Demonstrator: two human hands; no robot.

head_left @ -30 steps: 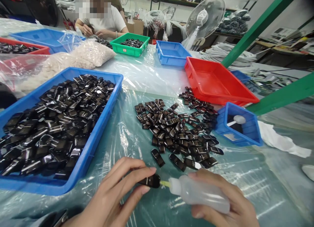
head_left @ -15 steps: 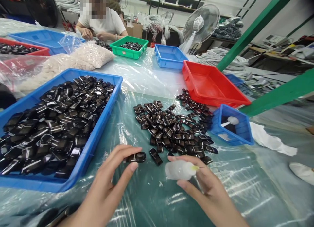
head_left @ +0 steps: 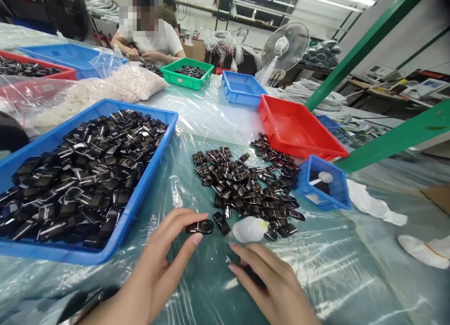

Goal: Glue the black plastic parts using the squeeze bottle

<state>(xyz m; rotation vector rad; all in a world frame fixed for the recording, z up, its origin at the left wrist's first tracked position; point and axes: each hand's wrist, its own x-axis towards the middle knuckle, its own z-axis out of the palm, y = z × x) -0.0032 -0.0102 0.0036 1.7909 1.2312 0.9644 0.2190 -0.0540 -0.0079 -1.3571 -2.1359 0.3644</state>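
Between the thumb and fingers of my left hand (head_left: 165,254) is a small glossy black plastic piece (head_left: 200,227), rounded at one end. My right hand (head_left: 270,278) is empty, its thumb and fingers apart, just above the plastic-covered table. Beyond its fingertips a translucent white squeeze bottle (head_left: 250,229) with a yellowish tip lies on its side. One loose black piece (head_left: 221,222) rests between the bottle and my left fingertips. Behind the bottle spreads a heap of similar black pieces (head_left: 242,184).
A large blue tray (head_left: 140,207) full of black pieces stands at left. A red tray (head_left: 291,128) and a small blue bin (head_left: 323,198) holding a white spoon (head_left: 325,177) border the heap. Green posts (head_left: 393,147) cross the right side. A co-worker (head_left: 151,39) sits opposite.
My right hand has let go of the squeeze bottle, now lying by the heap, and has drawn back toward me. My left hand still holds the black piece. The view has shifted slightly.
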